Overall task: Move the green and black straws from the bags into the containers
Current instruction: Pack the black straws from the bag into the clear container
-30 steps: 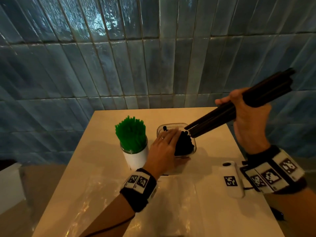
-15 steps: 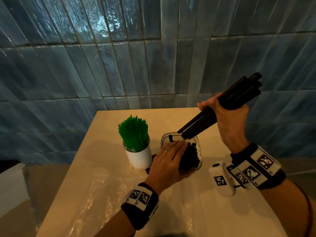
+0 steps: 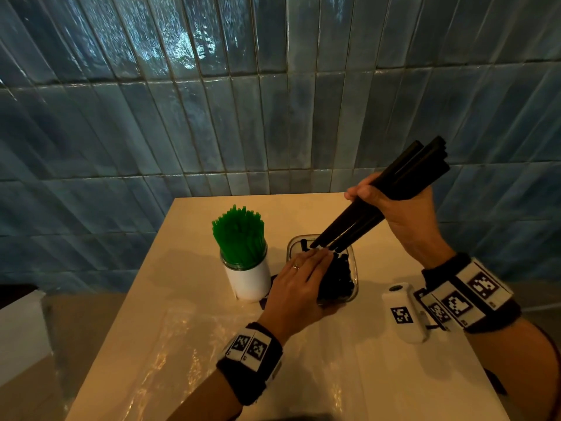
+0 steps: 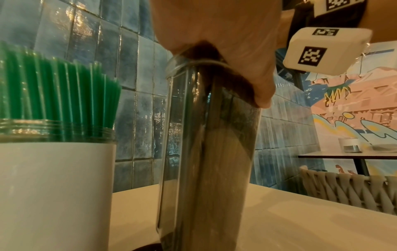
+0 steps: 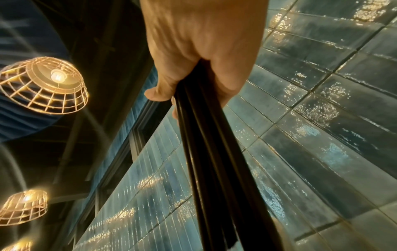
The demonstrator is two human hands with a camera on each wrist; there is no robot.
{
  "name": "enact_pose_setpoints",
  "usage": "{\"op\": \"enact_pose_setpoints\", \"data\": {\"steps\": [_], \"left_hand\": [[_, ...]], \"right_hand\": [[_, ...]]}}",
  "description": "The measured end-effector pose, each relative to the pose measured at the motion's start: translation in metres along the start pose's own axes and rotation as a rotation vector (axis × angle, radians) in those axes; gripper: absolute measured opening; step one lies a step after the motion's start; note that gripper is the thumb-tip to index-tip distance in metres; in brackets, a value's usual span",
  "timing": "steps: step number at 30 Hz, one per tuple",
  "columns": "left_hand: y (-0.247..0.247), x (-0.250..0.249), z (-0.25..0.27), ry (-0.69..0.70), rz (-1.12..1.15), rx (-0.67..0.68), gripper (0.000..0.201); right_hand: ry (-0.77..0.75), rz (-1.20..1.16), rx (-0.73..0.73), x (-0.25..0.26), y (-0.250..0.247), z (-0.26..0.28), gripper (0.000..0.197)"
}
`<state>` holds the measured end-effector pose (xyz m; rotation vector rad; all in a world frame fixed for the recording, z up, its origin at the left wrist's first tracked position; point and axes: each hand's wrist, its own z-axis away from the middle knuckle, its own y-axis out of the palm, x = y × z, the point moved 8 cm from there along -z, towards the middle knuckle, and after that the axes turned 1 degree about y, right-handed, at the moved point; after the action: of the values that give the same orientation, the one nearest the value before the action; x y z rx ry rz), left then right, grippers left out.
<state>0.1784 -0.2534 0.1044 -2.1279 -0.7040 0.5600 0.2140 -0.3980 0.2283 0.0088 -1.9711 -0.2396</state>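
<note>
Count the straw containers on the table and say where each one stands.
2. The white jar of green straws stands left; the clear container of black straws stands right beside it, under the left hand. Nothing hints at others hidden.

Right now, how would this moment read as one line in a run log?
right hand: grips black straw bundle, tips at clear container mouth | left hand: rests on container's straws | green straws: in white jar

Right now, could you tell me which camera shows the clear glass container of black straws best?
The left wrist view: the clear glass container fills the frame. The head view shows only its rim behind the left hand; the right wrist view misses it.
</note>
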Motion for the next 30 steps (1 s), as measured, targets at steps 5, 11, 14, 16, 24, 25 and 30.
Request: {"op": "enact_pose_setpoints", "data": {"steps": [5, 11, 14, 16, 24, 25, 30], "left_hand": [[0.002, 0.0, -0.001, -0.003, 0.009, 0.021, 0.081], [0.0, 0.002, -0.002, -0.021, 0.003, 0.026, 0.084], [0.001, 0.003, -0.003, -0.028, -0.012, 0.04, 0.087], [0.001, 0.004, -0.003, -0.028, -0.028, 0.04, 0.087], [0.001, 0.0, -0.007, -0.029, -0.009, 0.042, 0.088], [0.001, 0.001, -0.008, -0.032, 0.014, 0.044, 0.087], [0.0, 0.013, -0.012, -0.101, 0.036, 0.074, 0.09]], "right_hand": [[0.026, 0.08, -0.1, -0.013, -0.007, -0.002, 0.015], [0.183, 0.281, 0.149, -0.047, 0.022, 0.013, 0.021], [0.122, 0.345, 0.145, -0.042, 0.018, 0.02, 0.045], [-0.012, 0.367, 0.1, -0.026, 0.015, 0.023, 0.052], [-0.122, 0.665, 0.204, -0.037, 0.022, 0.029, 0.047], [-0.099, 0.706, 0.209, -0.042, 0.022, 0.027, 0.054], [-0.117, 0.769, 0.305, -0.054, 0.026, 0.026, 0.043]]}}
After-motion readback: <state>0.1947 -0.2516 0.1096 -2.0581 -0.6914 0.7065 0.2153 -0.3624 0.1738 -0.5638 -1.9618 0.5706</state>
